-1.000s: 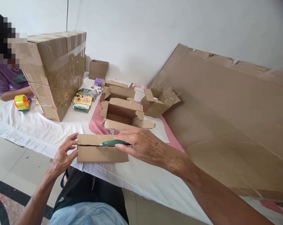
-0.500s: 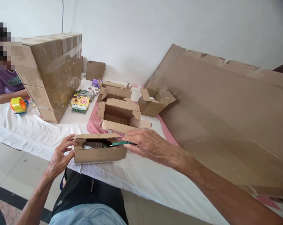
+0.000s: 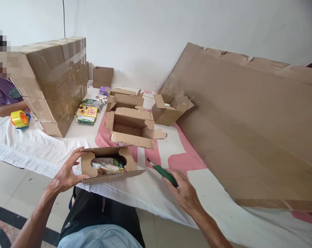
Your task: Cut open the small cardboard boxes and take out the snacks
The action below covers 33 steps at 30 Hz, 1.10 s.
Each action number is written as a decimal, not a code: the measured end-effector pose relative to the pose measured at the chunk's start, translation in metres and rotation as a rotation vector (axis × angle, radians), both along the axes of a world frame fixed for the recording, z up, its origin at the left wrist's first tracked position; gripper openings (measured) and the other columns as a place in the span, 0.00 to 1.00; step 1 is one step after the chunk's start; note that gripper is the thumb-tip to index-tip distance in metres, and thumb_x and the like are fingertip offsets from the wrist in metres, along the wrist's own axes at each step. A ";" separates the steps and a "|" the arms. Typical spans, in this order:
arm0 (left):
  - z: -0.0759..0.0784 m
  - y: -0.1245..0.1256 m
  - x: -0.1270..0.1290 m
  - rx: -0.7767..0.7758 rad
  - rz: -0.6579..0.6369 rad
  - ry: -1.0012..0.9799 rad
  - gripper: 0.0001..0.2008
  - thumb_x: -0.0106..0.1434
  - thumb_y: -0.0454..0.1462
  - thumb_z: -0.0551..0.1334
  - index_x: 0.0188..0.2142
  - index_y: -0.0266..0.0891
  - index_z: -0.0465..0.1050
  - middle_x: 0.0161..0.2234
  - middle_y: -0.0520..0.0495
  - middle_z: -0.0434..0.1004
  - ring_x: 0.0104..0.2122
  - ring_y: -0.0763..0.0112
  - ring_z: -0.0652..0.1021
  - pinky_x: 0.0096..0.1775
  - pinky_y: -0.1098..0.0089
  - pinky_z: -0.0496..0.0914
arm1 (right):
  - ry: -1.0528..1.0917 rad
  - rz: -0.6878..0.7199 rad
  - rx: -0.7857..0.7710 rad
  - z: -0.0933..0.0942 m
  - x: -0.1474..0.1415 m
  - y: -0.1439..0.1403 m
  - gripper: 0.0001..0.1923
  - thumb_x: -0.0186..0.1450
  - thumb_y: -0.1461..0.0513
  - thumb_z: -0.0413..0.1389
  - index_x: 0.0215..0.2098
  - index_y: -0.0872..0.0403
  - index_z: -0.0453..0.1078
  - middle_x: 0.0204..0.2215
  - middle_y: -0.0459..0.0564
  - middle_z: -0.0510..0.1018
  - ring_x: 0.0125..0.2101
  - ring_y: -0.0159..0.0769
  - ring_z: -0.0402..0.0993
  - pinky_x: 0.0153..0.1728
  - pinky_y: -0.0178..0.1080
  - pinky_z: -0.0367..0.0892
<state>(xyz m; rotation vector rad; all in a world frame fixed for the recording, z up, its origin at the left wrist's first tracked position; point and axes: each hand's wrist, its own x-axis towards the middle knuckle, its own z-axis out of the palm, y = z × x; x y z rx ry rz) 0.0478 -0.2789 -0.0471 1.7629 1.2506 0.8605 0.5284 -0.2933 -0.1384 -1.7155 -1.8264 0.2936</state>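
A small cardboard box (image 3: pixel 108 175) lies at the near edge of the cloth-covered table (image 3: pixel 151 193), its top flaps spread apart. Packaged goods (image 3: pixel 108 164) show inside it. My left hand (image 3: pixel 66 170) grips the box's left end. My right hand (image 3: pixel 183 191) is to the right of the box, apart from it, and holds a green-handled knife (image 3: pixel 162 172) with the blade pointing up and left toward the box.
Three empty open boxes (image 3: pixel 131 125) stand behind. A tall taped stack of cartons (image 3: pixel 54 81) is at the left, with snack packs (image 3: pixel 86 113) beside it. A large cardboard sheet (image 3: pixel 249 124) leans at the right. A person in purple (image 3: pixel 3 94) sits far left near a yellow tape dispenser (image 3: pixel 19 119).
The knife slit the box's top seam, then my right hand drew back to the right with it. The flaps now stand apart, showing the contents. My left hand stayed on the box's left end.
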 end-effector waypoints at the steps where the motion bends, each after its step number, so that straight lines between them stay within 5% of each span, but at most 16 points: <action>1: 0.000 0.002 -0.001 -0.002 -0.016 0.005 0.39 0.60 0.56 0.75 0.66 0.52 0.69 0.74 0.35 0.57 0.72 0.38 0.63 0.60 0.46 0.74 | -0.040 -0.022 0.008 -0.020 0.007 -0.006 0.17 0.71 0.49 0.52 0.49 0.49 0.74 0.42 0.55 0.82 0.44 0.51 0.80 0.42 0.48 0.76; 4: -0.001 0.006 -0.003 -0.007 -0.057 0.015 0.40 0.61 0.57 0.74 0.69 0.53 0.66 0.73 0.37 0.60 0.70 0.40 0.66 0.61 0.46 0.74 | -0.130 -0.067 0.019 -0.057 0.023 -0.019 0.18 0.70 0.49 0.51 0.48 0.49 0.74 0.42 0.57 0.82 0.44 0.55 0.79 0.45 0.54 0.75; 7: -0.001 0.008 -0.005 -0.020 -0.085 0.023 0.40 0.62 0.57 0.73 0.70 0.54 0.65 0.72 0.38 0.61 0.69 0.41 0.67 0.62 0.46 0.73 | -0.108 -0.076 0.022 -0.058 0.023 -0.017 0.19 0.70 0.47 0.52 0.49 0.50 0.74 0.43 0.58 0.81 0.45 0.56 0.78 0.46 0.56 0.75; 11: 0.003 0.009 -0.005 -0.077 -0.120 -0.025 0.43 0.61 0.60 0.72 0.70 0.53 0.64 0.72 0.38 0.61 0.69 0.40 0.67 0.62 0.46 0.72 | 0.186 -0.068 0.069 -0.017 -0.015 0.001 0.20 0.72 0.46 0.56 0.53 0.49 0.73 0.48 0.57 0.79 0.48 0.51 0.79 0.47 0.51 0.78; 14: 0.005 0.008 -0.004 -0.104 -0.139 -0.054 0.45 0.59 0.63 0.71 0.70 0.54 0.63 0.72 0.39 0.61 0.68 0.40 0.67 0.62 0.47 0.71 | 0.441 0.177 0.080 0.027 -0.061 0.010 0.21 0.77 0.48 0.51 0.60 0.47 0.72 0.53 0.56 0.79 0.50 0.46 0.80 0.49 0.47 0.79; 18: 0.005 0.006 -0.004 -0.125 -0.154 -0.086 0.46 0.57 0.65 0.71 0.69 0.53 0.64 0.71 0.39 0.60 0.67 0.40 0.68 0.62 0.47 0.71 | 0.436 0.488 0.227 0.069 -0.109 0.006 0.17 0.78 0.52 0.53 0.58 0.47 0.75 0.52 0.56 0.79 0.52 0.46 0.80 0.51 0.46 0.78; 24: 0.002 0.000 -0.006 -0.102 -0.150 -0.126 0.52 0.50 0.65 0.75 0.69 0.55 0.65 0.71 0.40 0.60 0.69 0.37 0.65 0.63 0.48 0.71 | 0.300 0.538 0.466 0.079 -0.124 -0.011 0.14 0.72 0.66 0.59 0.54 0.50 0.78 0.47 0.55 0.80 0.46 0.42 0.81 0.45 0.43 0.80; 33: 0.009 0.006 -0.001 -0.141 -0.147 -0.122 0.58 0.43 0.67 0.77 0.69 0.51 0.65 0.69 0.36 0.64 0.67 0.35 0.68 0.63 0.44 0.71 | 0.174 0.569 0.481 0.091 -0.118 -0.020 0.14 0.72 0.68 0.59 0.53 0.49 0.77 0.43 0.56 0.81 0.41 0.43 0.82 0.40 0.45 0.81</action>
